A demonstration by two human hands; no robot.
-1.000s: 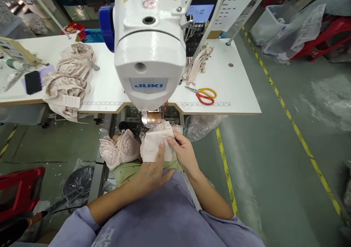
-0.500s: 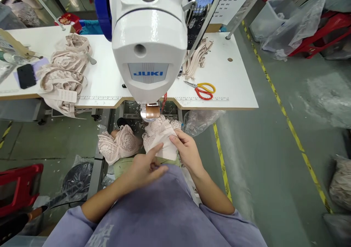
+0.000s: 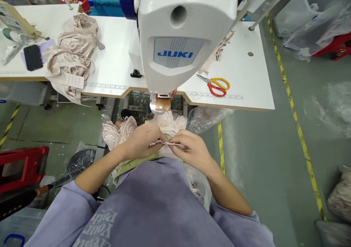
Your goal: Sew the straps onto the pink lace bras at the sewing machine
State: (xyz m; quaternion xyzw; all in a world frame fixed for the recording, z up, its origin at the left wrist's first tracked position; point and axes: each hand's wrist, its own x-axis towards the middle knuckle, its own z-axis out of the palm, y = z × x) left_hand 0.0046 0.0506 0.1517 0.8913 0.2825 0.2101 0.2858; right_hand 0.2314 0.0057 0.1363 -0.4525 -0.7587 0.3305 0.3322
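A pale pink lace bra (image 3: 166,120) hangs below the head of the white sewing machine (image 3: 175,35). Its fabric edge is pinched by my left hand (image 3: 144,140), fingers closed, and by my right hand (image 3: 192,149), whose thumb and fingers are closed on the same edge. Both sets of fingertips nearly meet in front of my body, with the thin edge stretched between them. Beside my left hand lie lace cups (image 3: 111,134), partly hidden behind it. Green cloth (image 3: 126,168) shows beneath the hands.
On the white table (image 3: 115,64) lie yellow-and-red scissors (image 3: 218,86), a heap of bras (image 3: 75,49) and a phone (image 3: 33,57). A bundle of straps (image 3: 216,55) is partly behind the machine. A red stool (image 3: 23,168) stands at left; a plastic bag (image 3: 205,118) hangs under the table.
My left hand, with fingers spread before, has come to the fabric edge and closed on it beside my right hand. The white panel is now tilted edge-on. The whole view has shifted.
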